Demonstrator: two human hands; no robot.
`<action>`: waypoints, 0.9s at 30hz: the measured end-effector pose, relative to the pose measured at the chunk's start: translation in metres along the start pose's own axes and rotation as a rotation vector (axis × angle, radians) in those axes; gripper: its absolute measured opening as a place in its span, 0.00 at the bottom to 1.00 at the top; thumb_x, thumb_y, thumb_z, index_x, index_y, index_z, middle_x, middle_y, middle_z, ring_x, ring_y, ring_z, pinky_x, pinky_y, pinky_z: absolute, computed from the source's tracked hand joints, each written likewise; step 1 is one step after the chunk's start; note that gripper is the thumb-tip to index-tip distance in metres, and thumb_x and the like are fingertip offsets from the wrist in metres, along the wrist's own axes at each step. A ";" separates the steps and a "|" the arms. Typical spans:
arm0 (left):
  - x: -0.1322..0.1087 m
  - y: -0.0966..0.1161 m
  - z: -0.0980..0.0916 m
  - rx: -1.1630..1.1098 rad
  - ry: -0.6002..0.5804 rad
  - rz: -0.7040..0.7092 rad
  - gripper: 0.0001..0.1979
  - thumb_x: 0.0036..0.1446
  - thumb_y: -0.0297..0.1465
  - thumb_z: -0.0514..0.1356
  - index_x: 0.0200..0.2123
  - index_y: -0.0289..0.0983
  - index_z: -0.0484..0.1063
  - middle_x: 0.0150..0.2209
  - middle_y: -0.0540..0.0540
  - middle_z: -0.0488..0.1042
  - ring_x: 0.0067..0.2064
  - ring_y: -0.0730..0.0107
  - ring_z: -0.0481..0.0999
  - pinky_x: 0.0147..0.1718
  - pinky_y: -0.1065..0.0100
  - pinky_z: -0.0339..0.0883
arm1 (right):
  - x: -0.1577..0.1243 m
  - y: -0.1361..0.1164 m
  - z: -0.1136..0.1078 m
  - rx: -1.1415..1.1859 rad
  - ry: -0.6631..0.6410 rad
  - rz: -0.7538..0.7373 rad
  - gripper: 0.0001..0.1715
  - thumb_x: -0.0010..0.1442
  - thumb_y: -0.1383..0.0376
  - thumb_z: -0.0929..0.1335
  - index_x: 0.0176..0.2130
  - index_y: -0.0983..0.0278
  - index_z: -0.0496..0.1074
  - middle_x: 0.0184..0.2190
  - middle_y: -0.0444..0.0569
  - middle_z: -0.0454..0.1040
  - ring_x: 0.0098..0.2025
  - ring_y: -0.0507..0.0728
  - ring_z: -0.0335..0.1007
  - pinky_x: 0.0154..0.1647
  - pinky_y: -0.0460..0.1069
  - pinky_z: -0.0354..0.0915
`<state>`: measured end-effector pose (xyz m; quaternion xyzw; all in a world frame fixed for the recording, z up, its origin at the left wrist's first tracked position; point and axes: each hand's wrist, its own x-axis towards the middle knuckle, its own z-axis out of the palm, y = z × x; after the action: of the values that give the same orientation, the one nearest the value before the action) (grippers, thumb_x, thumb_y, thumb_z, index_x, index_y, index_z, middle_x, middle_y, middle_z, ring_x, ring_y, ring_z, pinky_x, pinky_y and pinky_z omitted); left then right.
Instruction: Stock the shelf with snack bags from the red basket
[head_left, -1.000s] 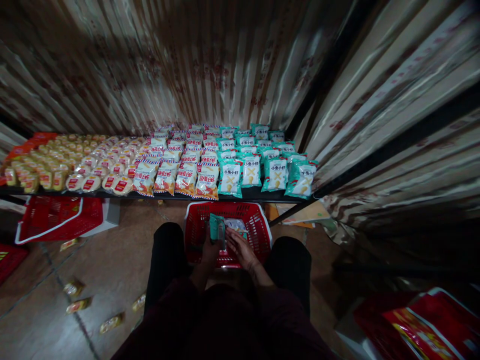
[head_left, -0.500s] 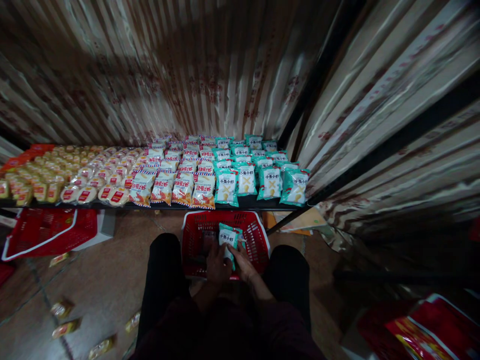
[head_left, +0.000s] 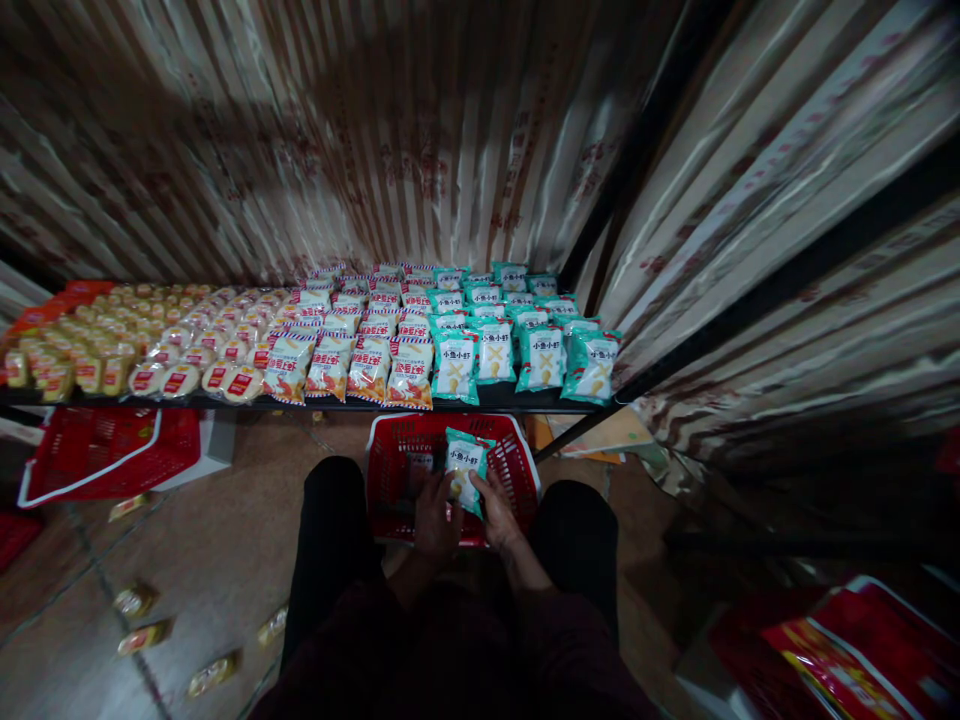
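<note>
A green and white snack bag (head_left: 465,462) is held over the red basket (head_left: 381,440) between my knees. My left hand (head_left: 436,518) grips its left lower side, and my right hand (head_left: 496,510) grips its right side with the thumb on the front. Behind this bag, part of another green bag shows at the right. A dim bag lies in the basket, left of the held one. Beyond the basket, rows of green bags (head_left: 540,357) and orange and white bags (head_left: 369,368) stand on the black shelf (head_left: 510,400).
Round packaged cakes (head_left: 180,379) and small yellow packs (head_left: 88,372) fill the shelf's left part. Another red basket (head_left: 112,445) sits below it. Several yellow packs (head_left: 142,637) lie on the floor at the left. A red and yellow package (head_left: 825,660) is at the lower right.
The held bag has risen slightly and turned more upright, its front less covered by my fingers. Both hands remain on it. The whole view has shifted a little.
</note>
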<state>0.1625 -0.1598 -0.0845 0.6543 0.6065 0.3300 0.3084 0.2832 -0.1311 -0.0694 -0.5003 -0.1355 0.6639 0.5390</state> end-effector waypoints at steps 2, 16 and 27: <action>0.002 0.003 -0.003 -0.012 0.039 0.008 0.24 0.58 0.32 0.52 0.57 0.31 0.66 0.58 0.32 0.66 0.62 0.53 0.62 0.61 0.52 0.56 | -0.003 -0.005 0.001 0.004 -0.015 0.006 0.30 0.42 0.58 0.76 0.47 0.57 0.72 0.39 0.46 0.81 0.46 0.63 0.76 0.44 0.55 0.72; 0.011 0.009 -0.001 -0.185 0.099 0.014 0.24 0.59 0.32 0.52 0.58 0.32 0.61 0.58 0.33 0.68 0.59 0.57 0.68 0.57 0.54 0.63 | -0.012 -0.018 -0.003 -0.024 -0.047 -0.074 0.32 0.43 0.55 0.76 0.48 0.61 0.74 0.39 0.49 0.81 0.45 0.65 0.76 0.45 0.57 0.71; 0.021 0.035 0.005 -0.199 0.149 0.020 0.24 0.61 0.32 0.51 0.59 0.33 0.61 0.58 0.35 0.68 0.60 0.59 0.67 0.58 0.54 0.62 | -0.014 -0.038 -0.012 -0.163 -0.052 -0.193 0.38 0.47 0.52 0.75 0.56 0.59 0.68 0.45 0.49 0.79 0.46 0.64 0.76 0.48 0.57 0.70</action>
<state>0.1882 -0.1418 -0.0587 0.6001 0.5855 0.4392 0.3227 0.3139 -0.1327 -0.0402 -0.5097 -0.2505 0.6085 0.5543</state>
